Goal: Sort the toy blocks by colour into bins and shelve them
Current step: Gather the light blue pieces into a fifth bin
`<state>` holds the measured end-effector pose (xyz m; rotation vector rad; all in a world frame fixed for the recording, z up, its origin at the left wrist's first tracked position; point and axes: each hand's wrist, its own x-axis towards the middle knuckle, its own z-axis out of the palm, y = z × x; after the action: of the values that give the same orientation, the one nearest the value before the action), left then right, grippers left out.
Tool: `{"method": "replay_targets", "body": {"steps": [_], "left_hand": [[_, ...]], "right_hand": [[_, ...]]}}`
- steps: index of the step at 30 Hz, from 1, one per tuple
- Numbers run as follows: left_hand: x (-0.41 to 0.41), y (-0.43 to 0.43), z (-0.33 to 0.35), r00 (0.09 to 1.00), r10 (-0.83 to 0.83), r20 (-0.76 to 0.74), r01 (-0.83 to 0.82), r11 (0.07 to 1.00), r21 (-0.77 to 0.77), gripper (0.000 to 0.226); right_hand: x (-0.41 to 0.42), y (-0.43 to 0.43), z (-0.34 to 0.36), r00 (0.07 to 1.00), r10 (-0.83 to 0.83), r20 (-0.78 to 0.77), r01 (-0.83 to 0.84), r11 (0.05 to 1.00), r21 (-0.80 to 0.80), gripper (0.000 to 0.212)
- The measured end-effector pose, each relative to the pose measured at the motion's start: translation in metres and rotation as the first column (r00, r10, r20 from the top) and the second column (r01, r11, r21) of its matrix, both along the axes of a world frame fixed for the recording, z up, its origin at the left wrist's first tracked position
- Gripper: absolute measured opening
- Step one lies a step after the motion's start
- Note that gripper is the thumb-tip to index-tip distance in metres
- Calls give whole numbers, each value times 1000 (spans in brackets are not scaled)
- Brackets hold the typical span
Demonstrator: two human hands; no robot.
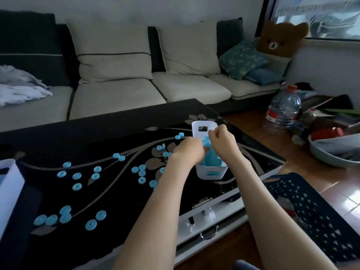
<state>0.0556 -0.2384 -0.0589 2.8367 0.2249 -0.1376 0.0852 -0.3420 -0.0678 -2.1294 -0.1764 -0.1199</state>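
White bin (211, 171) stands near the right end of the black, leaf-patterned counter (109, 133), its far wall with a handle cut-out raised toward the sofa. Inside: blue blocks (211, 159) heaped above the rim.

Both hands are over this bin. Right hand (222, 140) is at the far end, fingers clenched on blue blocks at the top of the heap. Left hand (189, 150) is at the bin's left rim, fingers curled down and hidden; cannot tell whether they grip anything.

Loose rings (77, 175): the same pale blue, flat, round, with a hole through the middle. They are scattered flat over the counter left of the bin, some singly, some touching in small clusters, with a few just beside the left hand.

Second white bin (11, 184) is at the counter's left edge, cut off by the frame, contents not visible. Dark blue perforated basket (311, 211) sits lower right, off the counter; contents unclear. Grey basin (331, 158) on the floor holds clutter.
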Motion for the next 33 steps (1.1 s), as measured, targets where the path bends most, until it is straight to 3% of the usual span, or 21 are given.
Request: {"method": "replay_targets", "body": {"steps": [4,8,10,13,16,18,20,22,25,27,30,33], "left_hand": [[-2,7,10,991,47,122,-38,997,-70,31],[-11,-4,8,972,70,223,-27,981,-191,17],[-14,-12,5,972,62,225,-12,976,-218,20],[-11,-18,-5,958,-6,286,44,991,-128,27],[-8,-18,-10,955,-32,296,67,992,-107,42],[-10,-14,-8,947,-12,321,72,982,-175,52],[-18,-2,-6,930,74,361,48,947,-317,53],[-25,15,-5,905,182,385,-4,908,-419,48],[-45,58,-6,868,315,383,-200,929,-311,44],[-70,93,-8,839,412,355,-368,911,-185,51],[-128,141,-21,838,494,233,-499,865,-40,68],[-175,170,-31,876,479,53,-481,877,20,81]], "right_hand": [[-8,10,16,989,147,-9,-146,970,-195,26],[-13,8,19,989,146,20,-134,948,-288,30],[-16,4,22,992,125,32,-113,960,-256,28],[-17,1,24,992,104,67,-85,966,-246,29],[-18,-2,22,980,190,-60,-200,942,-269,40],[-19,-1,24,959,264,-101,-283,903,-325,51],[-22,8,28,960,273,-54,-273,885,-378,56],[-28,24,30,962,272,26,-249,912,-326,55],[-55,57,19,923,360,136,-330,923,-198,53],[-79,75,3,838,532,124,-508,842,-178,60],[-107,86,-37,746,664,-44,-612,657,-440,74],[-114,85,-67,808,588,-51,-467,583,-665,77]]}}
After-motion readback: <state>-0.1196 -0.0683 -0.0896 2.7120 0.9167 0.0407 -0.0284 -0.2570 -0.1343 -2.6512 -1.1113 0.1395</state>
